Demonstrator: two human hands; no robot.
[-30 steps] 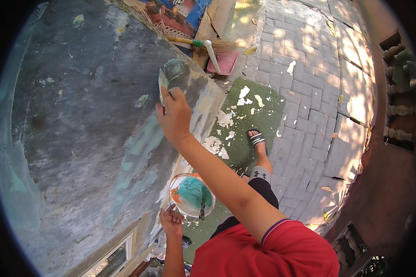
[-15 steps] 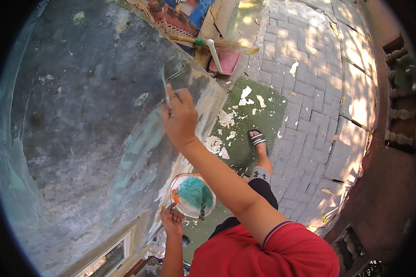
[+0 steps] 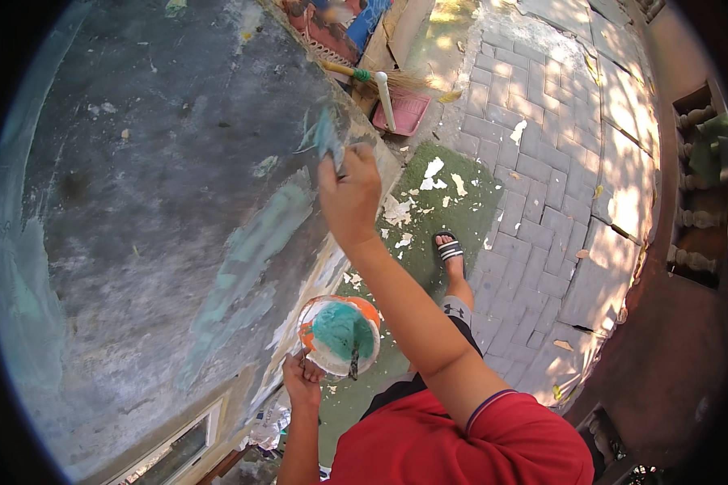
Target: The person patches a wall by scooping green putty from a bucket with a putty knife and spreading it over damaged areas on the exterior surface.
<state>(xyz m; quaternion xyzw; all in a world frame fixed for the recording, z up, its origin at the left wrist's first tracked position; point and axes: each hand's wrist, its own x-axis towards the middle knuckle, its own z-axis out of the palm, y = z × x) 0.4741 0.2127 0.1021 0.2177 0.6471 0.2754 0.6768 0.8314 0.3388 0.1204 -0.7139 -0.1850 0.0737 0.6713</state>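
My right hand (image 3: 352, 194) grips a putty knife (image 3: 329, 141), blurred by motion, its blade against the dark grey wall (image 3: 154, 170) near the wall's right edge. Fresh teal smears surround the blade. Lower left of it, a long teal patch (image 3: 255, 234) covers part of the wall. My left hand (image 3: 303, 378) is closed at the edge of a white and orange bucket (image 3: 370, 311), holding it up beside the wall. Teal paste (image 3: 336, 327) fills part of the bucket, and a dark, smeared stick-like thing (image 3: 354, 360) stands at its near side.
A pink dustpan (image 3: 404, 113) and a straw broom (image 3: 344, 70) lie beyond the wall's corner. Pale paint flakes (image 3: 433, 171) litter a green mat (image 3: 461, 178). Grey paving (image 3: 534, 194) runs along the right, with a baluster railing (image 3: 696, 186) beyond. A window frame (image 3: 194, 436) sits at lower left.
My right hand has moved right with the putty knife, whose blade now shows broad and teal. The bucket has tilted slightly, showing more orange; my left hand stays at its edge.
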